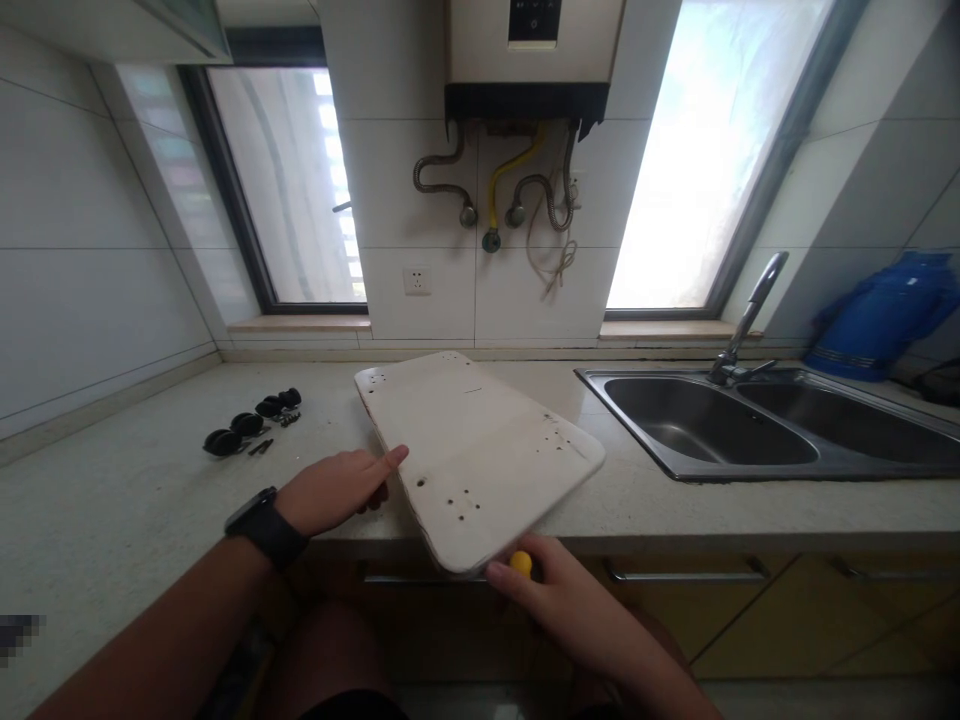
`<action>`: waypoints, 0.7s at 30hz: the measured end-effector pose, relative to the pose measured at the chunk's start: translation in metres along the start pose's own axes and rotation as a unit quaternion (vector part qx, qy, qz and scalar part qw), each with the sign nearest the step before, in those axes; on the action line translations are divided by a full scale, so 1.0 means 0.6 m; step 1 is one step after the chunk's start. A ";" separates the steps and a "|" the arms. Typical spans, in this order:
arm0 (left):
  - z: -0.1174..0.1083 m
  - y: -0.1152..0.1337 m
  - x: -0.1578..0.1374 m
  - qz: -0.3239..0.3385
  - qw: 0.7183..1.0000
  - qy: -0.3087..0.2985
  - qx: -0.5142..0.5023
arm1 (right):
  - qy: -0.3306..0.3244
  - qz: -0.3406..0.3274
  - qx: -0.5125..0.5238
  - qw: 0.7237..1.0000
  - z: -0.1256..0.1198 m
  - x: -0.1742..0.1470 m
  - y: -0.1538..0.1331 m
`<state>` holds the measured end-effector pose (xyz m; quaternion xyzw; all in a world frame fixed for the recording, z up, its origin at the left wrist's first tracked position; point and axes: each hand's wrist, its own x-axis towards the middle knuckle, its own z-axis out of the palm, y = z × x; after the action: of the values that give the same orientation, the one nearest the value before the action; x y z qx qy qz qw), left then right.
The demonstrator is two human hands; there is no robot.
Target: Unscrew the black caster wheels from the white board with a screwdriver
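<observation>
A white board (pixel 480 440) with rounded corners and clusters of small holes lies tilted on the counter, its near corner past the front edge. My left hand (pixel 341 490), a black watch on its wrist, is closed on the board's left edge, thumb on top and fingers underneath. At the near right edge, my right hand (pixel 544 580) is closed round a tool with a yellow handle end (pixel 520 564); the rest of it is hidden. That hand's fingers are against the board's edge. Several black caster wheels (pixel 247 425) and small screws (pixel 289 419) lie to the left.
A double steel sink (pixel 675 472) with a tap (pixel 757 305) is set into the counter at right. Beyond it stands a blue container (pixel 885 315). A water heater (pixel 532 50) with hoses hangs on the tiled wall. Drawer handles (pixel 686 574) run below the counter's front edge.
</observation>
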<state>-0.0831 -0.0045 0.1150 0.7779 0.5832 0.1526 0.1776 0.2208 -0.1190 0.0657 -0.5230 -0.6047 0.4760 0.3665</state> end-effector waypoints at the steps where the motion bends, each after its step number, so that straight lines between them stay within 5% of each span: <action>1: 0.003 0.002 0.001 -0.013 0.998 -0.053 -0.031 | -0.022 -0.021 -0.046 0.998 -0.015 0.000 -0.010; 3: 0.008 0.007 0.003 -0.021 0.985 -0.147 -0.083 | -0.059 -0.019 -0.099 0.993 -0.059 0.001 -0.029; 5: 0.011 0.011 0.006 -0.018 0.972 -0.192 -0.136 | -0.024 -0.030 -0.102 0.994 -0.114 0.011 -0.041; 11: 0.020 0.009 0.011 -0.047 0.948 -0.227 -0.217 | 0.280 0.065 -0.107 0.952 -0.256 0.100 -0.025; 15: 0.023 0.008 0.008 -0.039 0.956 -0.205 -0.206 | 0.250 0.086 -0.098 0.959 -0.279 0.148 -0.010; 21: 0.020 0.016 0.004 -0.038 0.962 -0.190 -0.192 | 0.148 0.097 -0.055 0.983 -0.269 0.153 0.000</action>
<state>-0.0691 -0.0056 0.1088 0.7212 0.5273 0.1045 0.4369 0.3555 0.0018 0.1058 -0.6633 -0.5149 0.3930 0.3749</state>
